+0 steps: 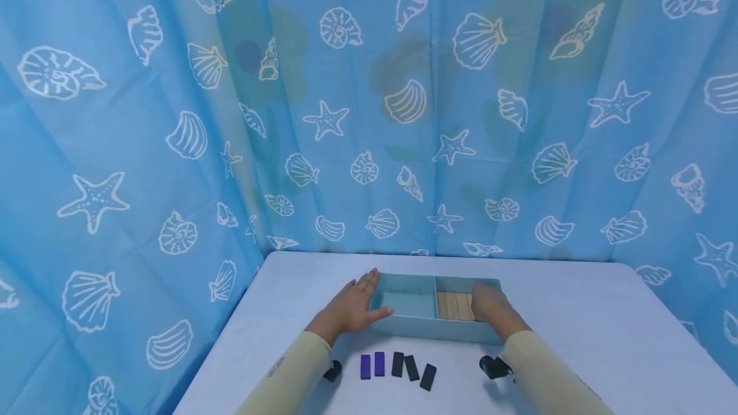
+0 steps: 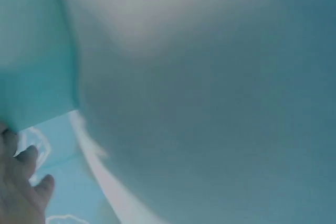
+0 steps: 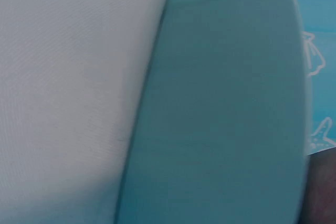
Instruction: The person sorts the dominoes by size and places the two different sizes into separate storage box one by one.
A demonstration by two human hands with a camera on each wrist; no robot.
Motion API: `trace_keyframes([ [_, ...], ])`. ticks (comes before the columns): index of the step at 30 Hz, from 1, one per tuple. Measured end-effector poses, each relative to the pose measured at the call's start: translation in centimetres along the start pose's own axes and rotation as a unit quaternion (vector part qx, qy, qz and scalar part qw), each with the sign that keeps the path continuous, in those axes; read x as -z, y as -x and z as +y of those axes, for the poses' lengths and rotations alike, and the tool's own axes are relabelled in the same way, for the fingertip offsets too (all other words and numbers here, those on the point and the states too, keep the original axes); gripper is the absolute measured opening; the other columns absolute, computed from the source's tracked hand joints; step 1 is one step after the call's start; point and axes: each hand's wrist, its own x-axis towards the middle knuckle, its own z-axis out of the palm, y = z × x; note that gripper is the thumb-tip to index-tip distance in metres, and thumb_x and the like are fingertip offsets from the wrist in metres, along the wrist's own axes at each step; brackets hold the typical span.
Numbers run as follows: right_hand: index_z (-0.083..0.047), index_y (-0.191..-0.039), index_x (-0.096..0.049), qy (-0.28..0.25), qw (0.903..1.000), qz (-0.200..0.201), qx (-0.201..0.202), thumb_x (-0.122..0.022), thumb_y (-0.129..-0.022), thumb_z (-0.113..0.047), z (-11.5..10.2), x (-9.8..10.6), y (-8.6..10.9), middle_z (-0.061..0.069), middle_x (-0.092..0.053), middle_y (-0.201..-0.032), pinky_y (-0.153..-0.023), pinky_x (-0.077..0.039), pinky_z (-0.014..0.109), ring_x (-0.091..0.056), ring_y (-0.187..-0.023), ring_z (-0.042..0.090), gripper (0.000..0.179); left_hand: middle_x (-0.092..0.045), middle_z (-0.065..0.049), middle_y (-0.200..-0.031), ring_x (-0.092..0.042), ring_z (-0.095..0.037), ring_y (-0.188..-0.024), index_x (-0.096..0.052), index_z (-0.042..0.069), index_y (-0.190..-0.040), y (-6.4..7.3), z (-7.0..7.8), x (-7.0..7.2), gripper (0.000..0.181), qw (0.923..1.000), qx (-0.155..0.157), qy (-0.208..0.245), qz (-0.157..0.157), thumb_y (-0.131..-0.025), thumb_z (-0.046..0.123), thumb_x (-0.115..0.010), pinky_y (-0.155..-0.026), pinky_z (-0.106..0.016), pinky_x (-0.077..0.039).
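A pale blue-green box [image 1: 432, 328] with two compartments lies lengthwise on the table. My left hand [image 1: 352, 306] is at its left end, fingers extended along the side and thumb at the front rim. In the left wrist view that hand [image 2: 21, 182] shows at the lower left beside the box wall [image 2: 31, 40]. Light wooden pieces [image 1: 454, 305] lie side by side in the right compartment. My right hand [image 1: 492, 309] reaches into that compartment at its right end; its fingertips are hidden. The box's outer wall [image 3: 220, 98] fills much of the right wrist view.
In front of the box lie two purple blocks [image 1: 366, 367] and three black blocks [image 1: 412, 367] in a loose row. Dark wrist devices [image 1: 492, 367] hang beneath the sleeves. A blue shell-print curtain [image 1: 357, 146] stands behind the white table [image 1: 576, 325].
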Motion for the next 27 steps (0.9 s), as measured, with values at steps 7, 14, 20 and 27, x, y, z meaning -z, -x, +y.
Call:
trace_keyframes([
  [7,0.016,-0.115,-0.055,-0.007,0.9986,0.02,0.049,-0.047,-0.094,0.004,-0.1,1.9,0.9,0.025,-0.062,-0.101,-0.085,-0.052,0.046,-0.062,-0.094,0.036,0.026,-0.016,-0.002,-0.161,-0.016,-0.023,-0.146,-0.019,0.01,-0.156,-0.5,-0.1,1.2,0.098,0.9994,0.009,-0.023,-0.026,-0.087,0.077,-0.04,-0.116,-0.047,-0.015],
  [14,0.012,-0.131,-0.051,-0.045,0.9895,0.062,0.122,-0.049,-0.095,0.002,0.4,2.6,1.6,0.026,-0.06,-0.118,-0.092,-0.047,0.053,-0.056,-0.113,0.044,0.037,-0.021,-0.003,-0.16,-0.022,-0.025,-0.145,-0.022,0.011,-0.155,-0.2,-0.1,1.1,0.098,0.9993,0.028,0.006,-0.023,-0.085,0.076,-0.043,-0.114,-0.047,-0.022],
  [20,0.006,-0.13,-0.055,-0.041,0.9783,0.134,0.153,-0.058,-0.096,-0.012,2.4,2.1,1.9,0.024,-0.057,-0.122,-0.095,-0.044,0.056,-0.053,-0.115,0.043,0.039,-0.03,-0.005,-0.157,-0.032,-0.026,-0.141,-0.024,0.012,-0.155,0.9,0.0,1.0,0.101,0.9973,0.045,0.057,-0.002,-0.083,0.081,-0.04,-0.109,-0.047,-0.032],
  [27,0.008,-0.136,-0.048,-0.043,0.9749,0.16,0.148,-0.058,-0.098,-0.024,4.4,0.6,2.5,0.028,-0.049,-0.133,-0.102,-0.036,0.059,-0.043,-0.125,0.047,0.051,-0.043,-0.005,-0.149,-0.04,-0.027,-0.136,-0.037,0.014,-0.151,2.8,0.0,0.9,0.087,0.9931,0.06,0.095,0.032,-0.088,0.074,-0.043,-0.107,-0.049,-0.035],
])
